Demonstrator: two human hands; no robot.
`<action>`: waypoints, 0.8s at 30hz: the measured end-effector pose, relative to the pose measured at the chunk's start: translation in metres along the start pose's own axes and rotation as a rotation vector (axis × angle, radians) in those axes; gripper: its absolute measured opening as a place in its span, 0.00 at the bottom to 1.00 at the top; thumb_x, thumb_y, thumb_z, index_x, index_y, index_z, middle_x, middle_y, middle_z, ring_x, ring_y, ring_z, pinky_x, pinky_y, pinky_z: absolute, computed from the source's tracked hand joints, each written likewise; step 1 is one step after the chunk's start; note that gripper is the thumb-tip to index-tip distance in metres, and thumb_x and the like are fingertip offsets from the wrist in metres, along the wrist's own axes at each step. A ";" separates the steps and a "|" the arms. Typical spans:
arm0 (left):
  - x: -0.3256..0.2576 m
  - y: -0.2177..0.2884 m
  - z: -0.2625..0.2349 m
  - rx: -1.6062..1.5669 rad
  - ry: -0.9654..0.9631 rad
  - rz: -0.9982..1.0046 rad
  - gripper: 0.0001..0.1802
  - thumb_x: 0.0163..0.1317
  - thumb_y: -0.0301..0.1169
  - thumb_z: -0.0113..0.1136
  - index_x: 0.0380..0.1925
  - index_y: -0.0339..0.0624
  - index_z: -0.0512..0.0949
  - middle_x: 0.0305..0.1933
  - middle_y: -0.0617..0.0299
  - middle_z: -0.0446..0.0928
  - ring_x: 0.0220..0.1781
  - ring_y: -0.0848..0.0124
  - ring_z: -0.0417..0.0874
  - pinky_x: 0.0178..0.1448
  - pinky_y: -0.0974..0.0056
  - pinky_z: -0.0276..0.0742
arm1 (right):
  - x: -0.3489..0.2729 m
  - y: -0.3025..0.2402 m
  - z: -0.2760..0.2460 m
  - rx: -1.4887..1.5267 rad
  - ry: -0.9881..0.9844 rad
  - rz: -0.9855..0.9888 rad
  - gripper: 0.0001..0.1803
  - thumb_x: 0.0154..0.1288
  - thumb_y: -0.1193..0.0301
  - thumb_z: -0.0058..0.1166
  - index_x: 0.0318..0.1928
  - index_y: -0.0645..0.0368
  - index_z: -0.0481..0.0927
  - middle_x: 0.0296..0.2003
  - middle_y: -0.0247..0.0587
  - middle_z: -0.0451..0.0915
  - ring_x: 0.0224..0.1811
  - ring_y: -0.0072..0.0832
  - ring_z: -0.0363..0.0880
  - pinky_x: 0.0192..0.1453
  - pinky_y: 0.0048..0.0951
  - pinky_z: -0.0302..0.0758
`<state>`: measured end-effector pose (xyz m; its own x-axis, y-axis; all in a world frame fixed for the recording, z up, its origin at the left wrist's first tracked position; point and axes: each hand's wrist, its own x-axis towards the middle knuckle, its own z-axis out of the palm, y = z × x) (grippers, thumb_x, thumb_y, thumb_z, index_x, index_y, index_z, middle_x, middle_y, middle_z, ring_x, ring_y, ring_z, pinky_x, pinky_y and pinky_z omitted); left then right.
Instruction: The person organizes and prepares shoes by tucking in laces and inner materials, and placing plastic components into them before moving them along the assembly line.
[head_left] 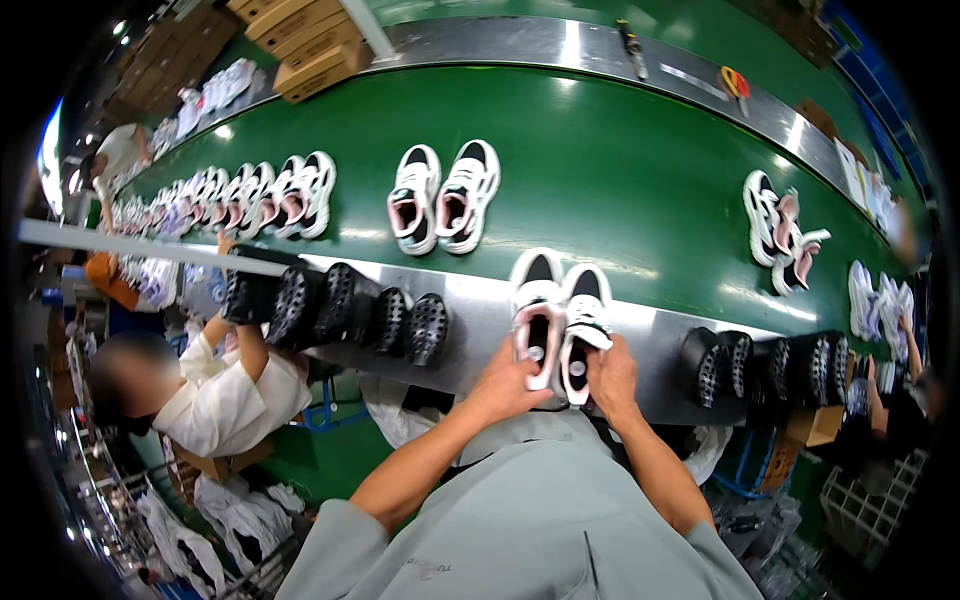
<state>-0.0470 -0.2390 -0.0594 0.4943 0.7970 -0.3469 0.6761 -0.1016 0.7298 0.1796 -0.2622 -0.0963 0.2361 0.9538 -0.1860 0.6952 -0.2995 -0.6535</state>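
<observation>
I'm seeing black studded blocks (341,305) sitting left on the grey metal counter (475,345). White-and-black low-top pair (465,185) is standing beyond, on the flat green belt (600,160). Left hand (508,386) is clamping one white-and-black, pink-lined sneaker (537,288) near its heel; right hand (612,378) is gripping its white-and-black mate (586,290). Both are overlapping the counter's belt-side edge; can't tell if soles are touching. More blocks (822,365) are sitting right.
</observation>
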 end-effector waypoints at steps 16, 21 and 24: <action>-0.088 -0.078 -0.163 0.521 1.239 -0.501 0.21 0.63 0.38 0.70 0.51 0.37 0.80 0.31 0.57 0.74 0.29 0.58 0.78 0.35 0.54 0.74 | -0.020 -0.095 -0.062 0.018 -0.346 0.003 0.16 0.64 0.67 0.66 0.31 0.69 0.78 0.20 0.43 0.77 0.24 0.27 0.76 0.31 0.35 0.73; -0.098 -0.059 -0.181 0.450 1.203 -0.281 0.19 0.58 0.33 0.74 0.46 0.37 0.82 0.26 0.59 0.72 0.24 0.61 0.74 0.30 0.56 0.73 | -0.020 -0.137 -0.063 0.063 -0.363 0.032 0.14 0.69 0.66 0.62 0.38 0.67 0.79 0.27 0.45 0.84 0.30 0.29 0.83 0.36 0.33 0.76; -0.090 0.003 -0.177 0.407 1.155 -0.036 0.21 0.52 0.32 0.79 0.45 0.37 0.83 0.25 0.62 0.70 0.22 0.67 0.71 0.24 0.61 0.68 | -0.015 -0.156 -0.044 0.687 -0.238 0.064 0.18 0.73 0.63 0.60 0.50 0.65 0.76 0.40 0.42 0.85 0.39 0.26 0.83 0.42 0.29 0.78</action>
<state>-0.1866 -0.2054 0.0785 -0.1634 0.8419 0.5142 0.9032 -0.0821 0.4213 0.0976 -0.2306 0.0412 0.0535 0.9380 -0.3425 0.0831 -0.3460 -0.9345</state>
